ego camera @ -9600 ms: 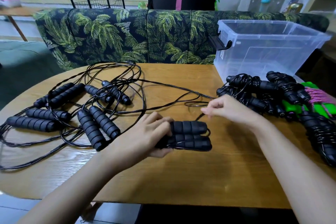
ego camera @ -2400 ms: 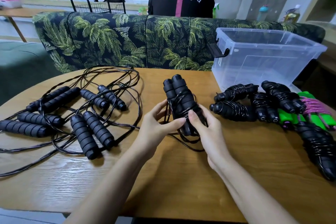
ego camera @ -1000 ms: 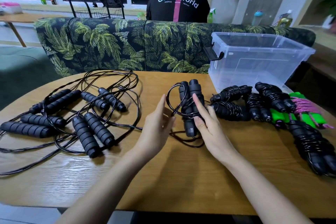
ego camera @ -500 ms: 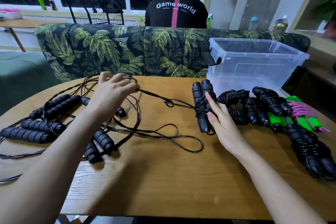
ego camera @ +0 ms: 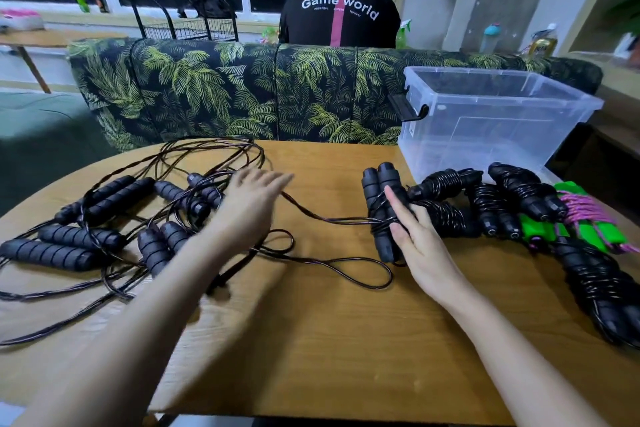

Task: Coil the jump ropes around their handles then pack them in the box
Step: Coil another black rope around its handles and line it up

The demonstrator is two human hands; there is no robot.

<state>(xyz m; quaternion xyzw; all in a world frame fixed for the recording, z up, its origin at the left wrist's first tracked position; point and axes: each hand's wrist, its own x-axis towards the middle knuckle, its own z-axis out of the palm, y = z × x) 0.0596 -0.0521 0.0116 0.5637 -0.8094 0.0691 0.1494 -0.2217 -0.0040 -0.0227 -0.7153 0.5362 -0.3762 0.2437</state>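
Observation:
A pair of black foam handles (ego camera: 379,208) lies upright on the wooden table (ego camera: 329,340), only partly wound with cord. My right hand (ego camera: 417,239) rests flat against their right side, fingers straight. Their loose black cord (ego camera: 332,255) trails left across the table in loops. My left hand (ego camera: 249,208) hovers blurred over that cord with fingers spread, holding nothing I can see. Several uncoiled ropes with black handles (ego camera: 104,218) lie tangled at the left. Coiled black ropes (ego camera: 485,201) are piled at the right. The clear plastic box (ego camera: 491,121) stands behind them.
A green-handled rope with pink cord (ego camera: 588,218) lies among the coiled pile at the far right. A palm-print sofa (ego camera: 242,90) backs the table's far edge, and a person in a black shirt (ego camera: 339,10) sits beyond it, facing away.
My left hand has let go of the cord it was pulling at the left and swung back toward the middle. The cord has gone slack. My right hand stays on the handles.

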